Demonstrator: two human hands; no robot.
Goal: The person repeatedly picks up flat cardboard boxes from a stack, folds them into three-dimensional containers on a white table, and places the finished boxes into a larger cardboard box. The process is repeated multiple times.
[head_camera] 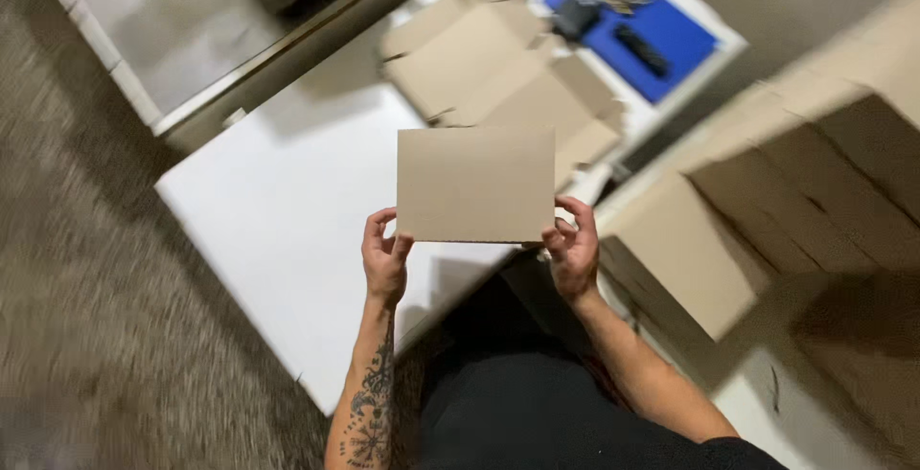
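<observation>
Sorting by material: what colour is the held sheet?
Plain brown cardboard sheet, unprinted; head view shows it.

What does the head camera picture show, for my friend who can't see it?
Two bare hands, left hand and right hand, hold up a flat brown cardboard sheet by its bottom corners, over a white table. Unfolded cardboard boxes lie behind it.

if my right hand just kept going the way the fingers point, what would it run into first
The right hand already grips the cardboard sheet at its lower right corner, so that comes first. Past it lie the flattened cardboard boxes on the white table, though depth is unclear.
</observation>
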